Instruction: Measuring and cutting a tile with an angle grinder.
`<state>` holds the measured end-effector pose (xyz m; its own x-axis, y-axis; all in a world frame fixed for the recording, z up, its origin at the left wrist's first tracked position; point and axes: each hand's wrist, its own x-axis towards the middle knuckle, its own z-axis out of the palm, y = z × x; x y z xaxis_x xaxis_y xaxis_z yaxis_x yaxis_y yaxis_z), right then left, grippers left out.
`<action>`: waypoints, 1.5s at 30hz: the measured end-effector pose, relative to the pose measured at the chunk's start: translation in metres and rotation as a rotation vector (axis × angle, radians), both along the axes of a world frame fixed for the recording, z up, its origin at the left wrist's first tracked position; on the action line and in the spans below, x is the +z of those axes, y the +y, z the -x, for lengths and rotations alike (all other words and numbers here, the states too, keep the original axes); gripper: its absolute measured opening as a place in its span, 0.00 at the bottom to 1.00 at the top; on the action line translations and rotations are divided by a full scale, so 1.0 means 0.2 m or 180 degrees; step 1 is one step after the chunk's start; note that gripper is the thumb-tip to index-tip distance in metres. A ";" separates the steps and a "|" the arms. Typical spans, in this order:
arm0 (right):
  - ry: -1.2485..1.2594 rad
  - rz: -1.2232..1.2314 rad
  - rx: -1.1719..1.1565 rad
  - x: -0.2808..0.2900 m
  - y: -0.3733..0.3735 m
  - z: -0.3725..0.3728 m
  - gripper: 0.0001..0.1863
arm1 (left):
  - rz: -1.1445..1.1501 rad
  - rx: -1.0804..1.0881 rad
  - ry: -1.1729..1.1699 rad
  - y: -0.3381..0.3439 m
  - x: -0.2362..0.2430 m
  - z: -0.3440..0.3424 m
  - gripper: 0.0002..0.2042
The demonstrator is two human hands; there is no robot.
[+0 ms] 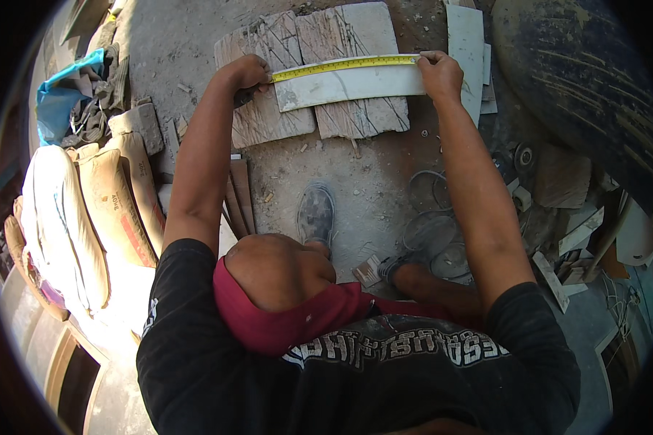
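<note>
Tape measure point(341, 66) btwn 2 hands point(250, 72) point(442, 72)

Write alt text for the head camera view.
A person's left hand and right hand hold a yellow tape measure stretched along a white strip, which lies across two scored slabs on a dusty floor. Sacks lie at left.

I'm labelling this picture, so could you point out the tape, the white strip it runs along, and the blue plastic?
Tape point(345, 65): head view, midway along its yellow blade.
White strip point(352, 85): head view, middle of its broad face.
Blue plastic point(55, 110): head view, middle of its broad part.
</note>
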<state>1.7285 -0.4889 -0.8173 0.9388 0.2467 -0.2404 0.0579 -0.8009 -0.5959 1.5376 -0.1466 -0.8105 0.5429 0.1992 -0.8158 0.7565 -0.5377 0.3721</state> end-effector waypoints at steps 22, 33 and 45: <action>0.0113 -0.0287 -0.0028 0.00 -0.02 0.02 0.11 | -0.0305 -0.0033 0.0007 0.00 -0.02 0.03 0.06; 0.0185 -0.0341 -0.0119 0.01 -0.01 -0.01 0.09 | -0.0105 0.0249 0.0081 -0.01 -0.04 0.04 0.06; 0.0121 -0.0495 0.0059 -0.01 -0.02 -0.03 0.10 | -0.0299 0.0244 0.0000 0.00 -0.06 0.05 0.06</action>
<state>1.7336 -0.4938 -0.8199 0.9247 0.3010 -0.2332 0.0469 -0.6978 -0.7147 1.5275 -0.1466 -0.8221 0.5230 0.3158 -0.7917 0.7968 -0.5108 0.3227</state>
